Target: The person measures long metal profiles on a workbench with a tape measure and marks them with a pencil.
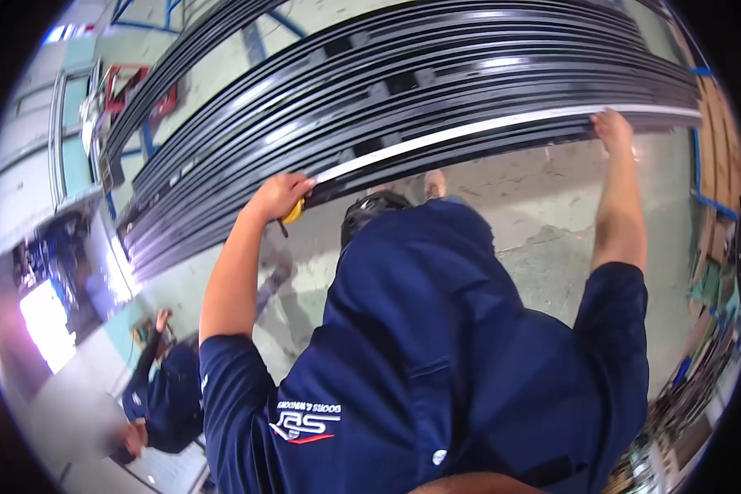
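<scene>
Holds one yellow tool [295,212] in the left grip [280,198], by the left end of one long white strip [469,132]. Runs along the front of many black bars [535,76], too many to count. Reaches the strip's edge with the right grip [612,131]; cannot tell if pinching. Shows one other person [173,395], low left.

Cannot make out any markings on the long pale strip [461,133], nor its left end, lost under the left hand [278,198]. Cannot name the yellow object [295,212], mostly covered by that same hand. Cannot tell the exact contact beneath the right hand [612,130]. Cannot follow all the dark bars [502,62] past the top edge, or see the black item [369,216] whole behind the navy shirt [436,329]. Cannot discern the head of the co-worker [173,395], smeared by blur.
</scene>
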`<state>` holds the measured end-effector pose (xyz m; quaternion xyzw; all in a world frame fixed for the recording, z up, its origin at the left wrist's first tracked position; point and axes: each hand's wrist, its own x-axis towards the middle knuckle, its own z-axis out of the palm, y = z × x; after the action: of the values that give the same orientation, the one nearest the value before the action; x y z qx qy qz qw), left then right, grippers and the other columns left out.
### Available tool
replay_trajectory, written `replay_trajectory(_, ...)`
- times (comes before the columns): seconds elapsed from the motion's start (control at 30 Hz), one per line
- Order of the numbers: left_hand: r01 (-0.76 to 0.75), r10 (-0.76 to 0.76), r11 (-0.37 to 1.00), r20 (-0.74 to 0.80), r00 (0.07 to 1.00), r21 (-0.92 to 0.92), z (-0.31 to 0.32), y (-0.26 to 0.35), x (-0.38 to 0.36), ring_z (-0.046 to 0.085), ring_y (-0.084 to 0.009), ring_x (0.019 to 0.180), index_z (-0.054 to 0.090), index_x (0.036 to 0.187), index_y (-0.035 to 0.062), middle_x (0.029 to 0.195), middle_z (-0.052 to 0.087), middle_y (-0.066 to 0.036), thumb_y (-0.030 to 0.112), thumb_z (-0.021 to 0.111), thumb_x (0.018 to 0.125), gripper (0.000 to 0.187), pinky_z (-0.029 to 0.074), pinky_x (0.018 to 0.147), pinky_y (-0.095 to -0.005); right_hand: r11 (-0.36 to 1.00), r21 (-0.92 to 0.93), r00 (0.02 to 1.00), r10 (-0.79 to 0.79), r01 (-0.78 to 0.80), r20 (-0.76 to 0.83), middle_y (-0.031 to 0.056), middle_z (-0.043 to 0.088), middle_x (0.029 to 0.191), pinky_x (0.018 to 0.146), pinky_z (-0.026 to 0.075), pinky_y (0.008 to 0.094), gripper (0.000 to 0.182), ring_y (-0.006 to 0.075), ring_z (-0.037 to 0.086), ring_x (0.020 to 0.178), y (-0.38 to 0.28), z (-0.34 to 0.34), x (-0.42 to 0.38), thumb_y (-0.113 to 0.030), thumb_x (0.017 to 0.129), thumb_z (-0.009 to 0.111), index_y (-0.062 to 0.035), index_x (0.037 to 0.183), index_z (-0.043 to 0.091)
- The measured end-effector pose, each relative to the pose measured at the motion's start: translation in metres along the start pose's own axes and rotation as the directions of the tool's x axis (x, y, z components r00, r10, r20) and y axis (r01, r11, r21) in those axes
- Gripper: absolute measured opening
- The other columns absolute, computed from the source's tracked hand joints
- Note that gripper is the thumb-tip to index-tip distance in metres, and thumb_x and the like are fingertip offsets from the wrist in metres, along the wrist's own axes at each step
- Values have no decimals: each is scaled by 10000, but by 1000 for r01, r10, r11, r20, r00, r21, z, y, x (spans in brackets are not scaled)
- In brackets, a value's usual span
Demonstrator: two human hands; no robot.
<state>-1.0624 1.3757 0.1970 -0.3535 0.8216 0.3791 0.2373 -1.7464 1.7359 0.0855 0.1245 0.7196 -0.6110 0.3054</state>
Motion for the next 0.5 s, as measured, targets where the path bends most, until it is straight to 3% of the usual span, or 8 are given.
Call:
replay_trajectory(0.07,124,-123,992,49,991,-2,0,-8,-5,650,-313,757,678,845,43,797,685,-149,443,504,989,459,503,723,-386,998,-61,998,13,-17,-63,158,661,921,466,468,293,243,251,689,737,-9,15,-28,-138,953,593,33,1111,522)
replay_trajectory(0.33,214,-208,975,-87,974,68,8,-19,-7,642,-344,749,683,837,35,762,669,-169,444,515,981,465,500,728,-405,975,-201,983,-125,95,-138,153,655,835,454,467,301,258,220,648,605,2,35,-60,-122,924,620,13,1117,515)
replay_trajectory(0.4,209,-194,970,-121,974,128,11,-23,-2,655,-361,804,710,884,54,806,688,-170,467,518,971,463,507,756,-424,972,-186,963,-183,147,-198,144,639,807,430,447,297,372,217,639,586,9,39,-69,-106,913,632,16,1224,469)
replay_trajectory(0.43,248,-235,956,-97,967,156,10,-20,0,656,-365,885,722,961,85,910,699,-171,485,500,972,457,510,813,-433,970,-192,971,-178,147,-157,130,615,771,403,421,286,538,208,622,557,10,40,-76,-99,908,641,16,1361,375)
replay_trajectory(0.47,286,-276,940,-74,958,187,8,-17,1,657,-370,966,734,1038,116,1015,709,-171,503,483,974,466,514,870,-442,968,-197,970,-186,154,-159,130,615,771,403,421,286,538,208,622,557,16,39,-78,-99,908,641,16,1361,375)
replay_trajectory(0.5,279,-270,943,-73,960,181,6,-14,1,657,-370,966,734,1038,116,1015,709,-171,503,483,974,466,514,870,-442,965,-195,962,-208,173,-176,124,605,759,392,412,279,573,204,615,548,25,37,-79,-98,910,641,15,1388,346)
